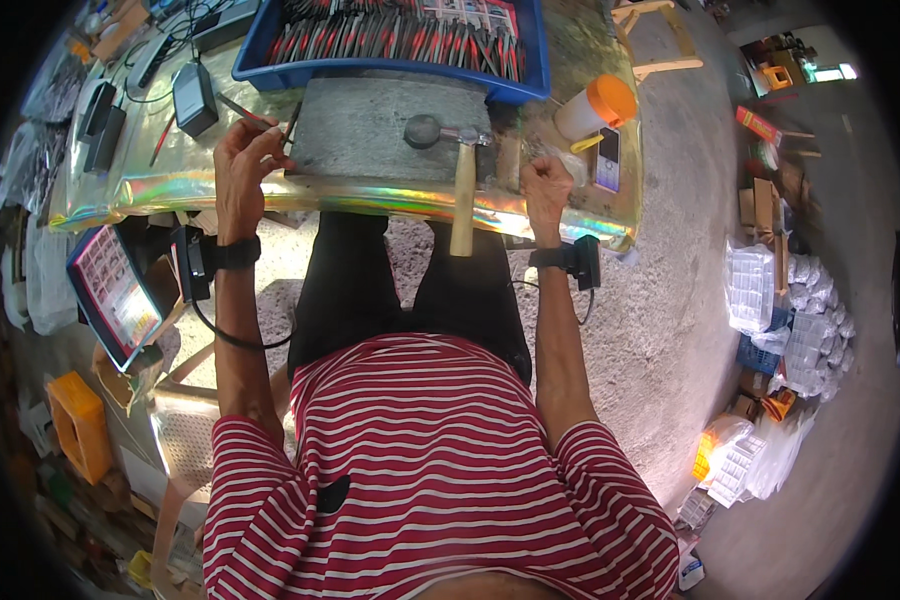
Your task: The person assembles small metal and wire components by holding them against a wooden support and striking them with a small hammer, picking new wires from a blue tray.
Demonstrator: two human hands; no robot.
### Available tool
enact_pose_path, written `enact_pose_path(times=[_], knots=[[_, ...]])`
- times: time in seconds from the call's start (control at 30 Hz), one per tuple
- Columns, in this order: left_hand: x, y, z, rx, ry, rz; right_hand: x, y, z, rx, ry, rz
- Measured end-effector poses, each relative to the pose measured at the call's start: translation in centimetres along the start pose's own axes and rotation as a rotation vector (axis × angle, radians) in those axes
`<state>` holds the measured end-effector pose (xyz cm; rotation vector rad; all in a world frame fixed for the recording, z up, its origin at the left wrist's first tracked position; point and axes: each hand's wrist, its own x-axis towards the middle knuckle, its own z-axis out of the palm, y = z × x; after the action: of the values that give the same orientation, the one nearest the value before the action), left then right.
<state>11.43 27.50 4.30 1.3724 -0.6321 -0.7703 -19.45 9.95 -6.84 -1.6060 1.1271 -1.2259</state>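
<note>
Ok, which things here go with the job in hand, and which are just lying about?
Likely the job:
dark piece at the left hand
slab
hammer
blue bin

Seemingly lying about:
orange-lidded jar
orange crate
chair

At the top of the frame we have a tray (539, 62) on the table (130, 190), a row of pieces (390, 42) packed inside. Just below lies a slab (350, 130) — a hammer (423, 131) on it, its handle (464, 205) reaching past the table's near edge. Our left hand (240, 168) is at the slab's left, our right hand (547, 185) to its right, near a phone (608, 162). Above the phone is a jar (578, 114); a chair (185, 435) sits lower left.
</note>
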Motion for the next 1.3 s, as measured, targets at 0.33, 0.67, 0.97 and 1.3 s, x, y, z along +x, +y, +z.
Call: enact_pose_path(times=[0.33, 0.67, 0.97, 1.3], knots=[[-2.6, 1.4, 7.8, -0.228, -0.243, -0.063, 0.0, -4.6, 0.5, -0.153, 0.002, -0.063], [-3.1, -0.1, 14.5, -0.108, -0.454, -0.028, -1.2, -11.3, 2.4, -0.213, -0.150, -0.206], [-2.5, -2.1, 15.3, 0.104, -0.372, 0.187, -1.0, -13.9, 3.3, -0.532, -0.188, -0.722], [-2.2, -1.1, 14.2, -0.093, -0.509, -0.074, -1.5, -14.4, 2.6, -0.261, -0.365, -0.395]])
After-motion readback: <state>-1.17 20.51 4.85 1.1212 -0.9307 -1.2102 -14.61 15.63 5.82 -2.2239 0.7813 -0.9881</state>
